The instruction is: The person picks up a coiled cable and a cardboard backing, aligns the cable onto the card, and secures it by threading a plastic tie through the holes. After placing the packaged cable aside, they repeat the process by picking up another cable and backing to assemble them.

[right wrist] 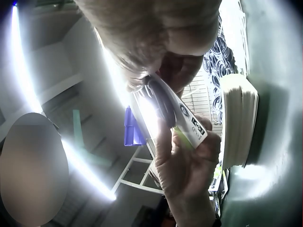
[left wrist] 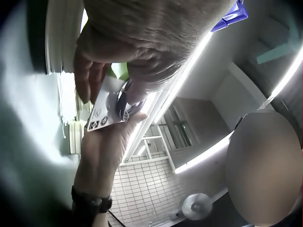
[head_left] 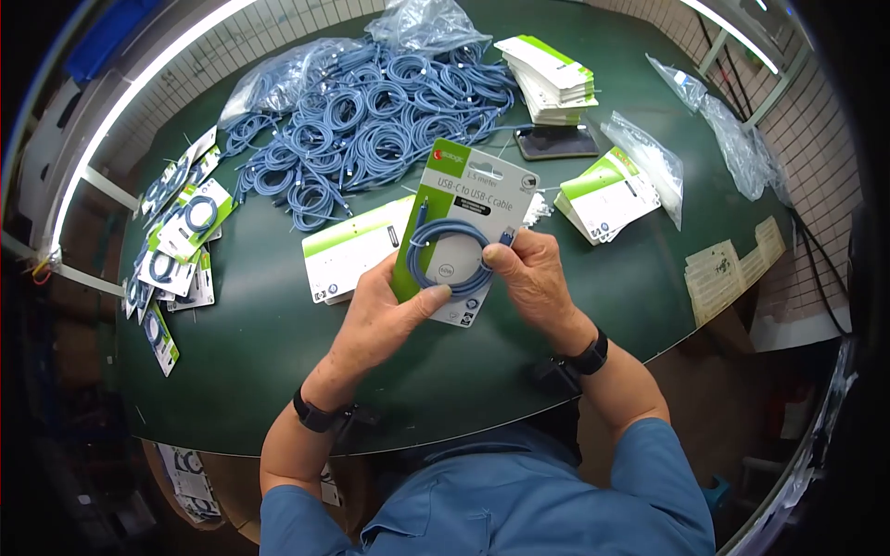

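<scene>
A green and white cable card (head_left: pixel 464 185) is held up over the table, tilted, with a coiled blue cable (head_left: pixel 414 250) lying against its front. The left hand (head_left: pixel 375 310) grips the card's lower left side, its thumb pressing on the bottom of the coil. At the card's right edge the right hand (head_left: pixel 538 278) pinches the coil and card near a cable connector (head_left: pixel 507 236). The left wrist view shows the card (left wrist: pixel 106 106) between both hands; in the right wrist view the card (right wrist: pixel 187 123) is seen edge-on, partly hidden by fingers.
Behind lies a large heap of coiled blue cables (head_left: pixel 371 111) with plastic bags (head_left: pixel 426 26). Card stacks (head_left: pixel 348 255) stand behind the hands and to the right (head_left: pixel 607 199), near a phone (head_left: pixel 556 142). Cards with cables (head_left: pixel 199 218) pile at the left.
</scene>
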`<action>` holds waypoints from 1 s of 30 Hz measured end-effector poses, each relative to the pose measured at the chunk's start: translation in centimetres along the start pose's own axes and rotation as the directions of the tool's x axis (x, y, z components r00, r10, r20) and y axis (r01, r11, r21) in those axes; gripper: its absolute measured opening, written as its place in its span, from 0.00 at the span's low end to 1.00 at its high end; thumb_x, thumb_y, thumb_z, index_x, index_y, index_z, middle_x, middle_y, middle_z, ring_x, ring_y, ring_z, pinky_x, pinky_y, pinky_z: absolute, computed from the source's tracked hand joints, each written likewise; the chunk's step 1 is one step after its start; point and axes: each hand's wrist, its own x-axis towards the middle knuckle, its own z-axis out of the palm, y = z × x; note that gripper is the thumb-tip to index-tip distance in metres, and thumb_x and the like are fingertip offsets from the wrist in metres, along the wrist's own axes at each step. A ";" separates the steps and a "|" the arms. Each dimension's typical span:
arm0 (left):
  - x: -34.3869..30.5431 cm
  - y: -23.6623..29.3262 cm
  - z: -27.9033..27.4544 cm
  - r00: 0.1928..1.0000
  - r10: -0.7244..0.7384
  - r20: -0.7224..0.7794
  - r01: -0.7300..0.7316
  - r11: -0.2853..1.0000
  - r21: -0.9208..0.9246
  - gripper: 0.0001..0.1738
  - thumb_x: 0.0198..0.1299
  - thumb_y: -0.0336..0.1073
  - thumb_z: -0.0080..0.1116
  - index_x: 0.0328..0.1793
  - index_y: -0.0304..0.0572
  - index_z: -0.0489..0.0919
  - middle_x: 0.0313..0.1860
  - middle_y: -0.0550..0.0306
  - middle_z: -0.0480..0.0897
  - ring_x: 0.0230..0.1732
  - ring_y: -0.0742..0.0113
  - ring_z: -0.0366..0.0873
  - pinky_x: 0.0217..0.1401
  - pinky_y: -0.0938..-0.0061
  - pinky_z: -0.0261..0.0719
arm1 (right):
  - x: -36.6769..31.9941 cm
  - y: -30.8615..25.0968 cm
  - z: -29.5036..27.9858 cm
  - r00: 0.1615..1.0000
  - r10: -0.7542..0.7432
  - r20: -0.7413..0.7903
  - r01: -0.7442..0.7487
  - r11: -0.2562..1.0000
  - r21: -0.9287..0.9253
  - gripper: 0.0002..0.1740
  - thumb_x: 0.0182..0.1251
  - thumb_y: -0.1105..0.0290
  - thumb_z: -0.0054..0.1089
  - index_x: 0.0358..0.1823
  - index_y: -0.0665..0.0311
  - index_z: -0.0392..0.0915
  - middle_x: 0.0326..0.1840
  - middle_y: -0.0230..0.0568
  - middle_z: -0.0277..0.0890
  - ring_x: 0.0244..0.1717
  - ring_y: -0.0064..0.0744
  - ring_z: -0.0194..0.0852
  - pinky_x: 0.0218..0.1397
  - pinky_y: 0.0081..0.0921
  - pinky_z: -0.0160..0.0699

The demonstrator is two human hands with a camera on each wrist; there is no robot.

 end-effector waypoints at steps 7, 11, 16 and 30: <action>0.4 -0.6 -0.3 0.978 0.097 -0.185 -0.129 0.976 -0.173 0.24 0.59 0.25 0.75 0.61 0.31 0.80 0.52 0.53 0.88 0.50 0.71 0.86 0.53 0.76 0.86 | 0.4 -0.5 0.6 0.998 -0.066 0.011 0.064 0.990 0.123 0.27 0.78 0.57 0.68 0.65 0.72 0.79 0.59 0.45 0.84 0.57 0.28 0.81 0.61 0.28 0.81; -0.2 1.5 -1.0 0.952 0.190 -0.240 -0.188 0.982 0.029 0.28 0.54 0.23 0.77 0.62 0.34 0.80 0.47 0.54 0.89 0.47 0.71 0.87 0.50 0.77 0.86 | 1.8 -2.9 -0.8 0.922 -0.344 -0.177 0.355 0.934 0.037 0.32 0.74 0.59 0.72 0.71 0.69 0.73 0.67 0.47 0.79 0.65 0.33 0.77 0.66 0.33 0.78; -1.0 3.3 -1.0 0.937 0.306 -0.169 -0.231 0.905 0.356 0.37 0.49 0.23 0.78 0.68 0.42 0.79 0.39 0.53 0.90 0.43 0.68 0.89 0.48 0.73 0.87 | 1.1 -7.0 -1.8 0.791 -0.612 0.006 0.488 0.624 -0.610 0.32 0.66 0.61 0.79 0.66 0.67 0.77 0.61 0.47 0.83 0.59 0.38 0.81 0.62 0.37 0.80; -1.3 2.3 -0.5 0.825 0.564 0.010 -0.477 0.688 0.547 0.46 0.45 0.27 0.82 0.75 0.42 0.75 0.38 0.52 0.88 0.38 0.63 0.88 0.45 0.70 0.86 | 0.3 -5.6 0.7 0.884 -0.247 0.397 0.426 0.777 -0.465 0.21 0.65 0.75 0.75 0.58 0.69 0.79 0.47 0.41 0.85 0.46 0.31 0.83 0.48 0.31 0.82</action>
